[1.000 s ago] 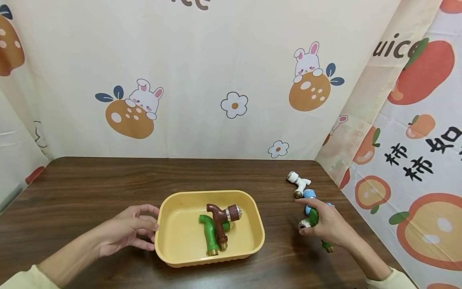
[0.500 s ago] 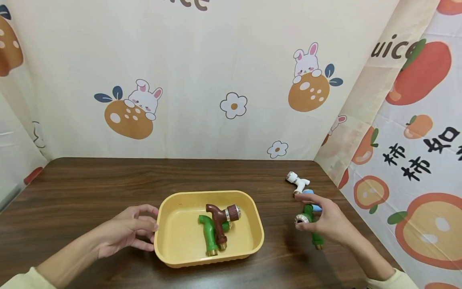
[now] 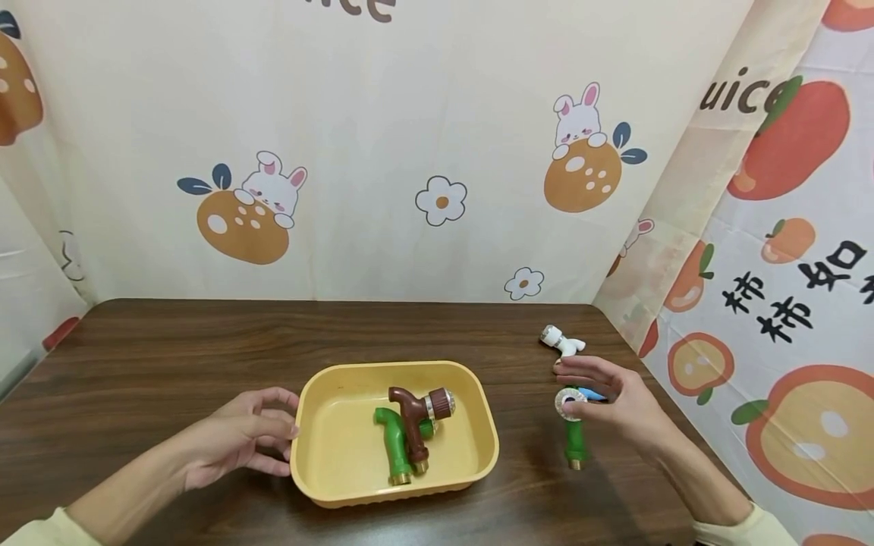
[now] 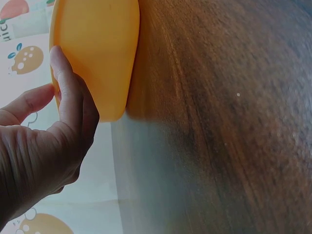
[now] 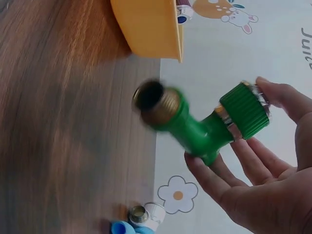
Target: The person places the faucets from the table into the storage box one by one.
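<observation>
My right hand (image 3: 592, 388) holds a green plastic tap (image 3: 572, 429) off the table, just right of the yellow tray (image 3: 309, 400). The right wrist view shows thumb and fingers pinching the green tap (image 5: 197, 127) at its ribbed knob, brass mouth toward the tray (image 5: 152, 25). My left hand (image 3: 276, 434) lies at the tray's left rim. In the left wrist view its fingers (image 4: 68, 97) touch the tray's outer wall (image 4: 100, 46). A brown tap (image 3: 415, 406) and a second green tap (image 3: 392, 446) lie in the tray.
A white tap (image 3: 562, 341) lies on the dark wooden table (image 3: 171, 349) beyond my right hand, and a blue tap (image 3: 594, 394) shows partly behind it. Printed curtains close the back and right side. The table's right edge runs near the right hand.
The right hand has carried the green tap up and left toward the tray, turning its knob to face the head camera. The left hand and the tray have stayed put.
</observation>
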{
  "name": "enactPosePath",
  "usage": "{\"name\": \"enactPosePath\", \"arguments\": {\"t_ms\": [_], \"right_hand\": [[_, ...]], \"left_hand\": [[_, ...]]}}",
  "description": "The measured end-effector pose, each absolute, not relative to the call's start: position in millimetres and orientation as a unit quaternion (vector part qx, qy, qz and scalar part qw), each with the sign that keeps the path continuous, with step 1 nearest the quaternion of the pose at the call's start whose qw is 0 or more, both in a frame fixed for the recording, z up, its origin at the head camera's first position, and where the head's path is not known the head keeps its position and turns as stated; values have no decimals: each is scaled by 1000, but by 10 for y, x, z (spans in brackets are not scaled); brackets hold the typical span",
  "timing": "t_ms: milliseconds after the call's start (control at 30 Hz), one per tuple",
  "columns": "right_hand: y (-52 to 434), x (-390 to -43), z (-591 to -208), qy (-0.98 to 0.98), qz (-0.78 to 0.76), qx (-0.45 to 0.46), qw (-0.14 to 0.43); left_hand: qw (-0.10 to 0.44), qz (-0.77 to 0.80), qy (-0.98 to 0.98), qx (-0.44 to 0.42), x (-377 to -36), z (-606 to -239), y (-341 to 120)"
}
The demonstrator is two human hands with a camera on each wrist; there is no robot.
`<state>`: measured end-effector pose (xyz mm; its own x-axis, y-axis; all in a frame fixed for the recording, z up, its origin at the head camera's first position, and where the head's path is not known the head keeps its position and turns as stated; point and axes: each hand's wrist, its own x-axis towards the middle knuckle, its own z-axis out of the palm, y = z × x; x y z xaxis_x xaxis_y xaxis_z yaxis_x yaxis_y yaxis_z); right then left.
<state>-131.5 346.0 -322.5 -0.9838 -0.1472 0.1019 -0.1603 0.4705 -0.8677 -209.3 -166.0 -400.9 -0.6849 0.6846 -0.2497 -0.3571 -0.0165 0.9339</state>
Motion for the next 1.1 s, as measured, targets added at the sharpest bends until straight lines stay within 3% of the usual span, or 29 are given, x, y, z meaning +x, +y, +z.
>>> {"name": "enactPosePath", "arguments": {"t_ms": [267, 1100], "right_hand": [[3494, -1347, -3250, -758, 645, 84, -50], [3492, -1383, -3287, -696, 705, 98, -94]], "left_hand": [[371, 700, 594, 142, -2102, -4007, -1661], [370, 702, 592, 144, -2091, -4017, -1660]]}}
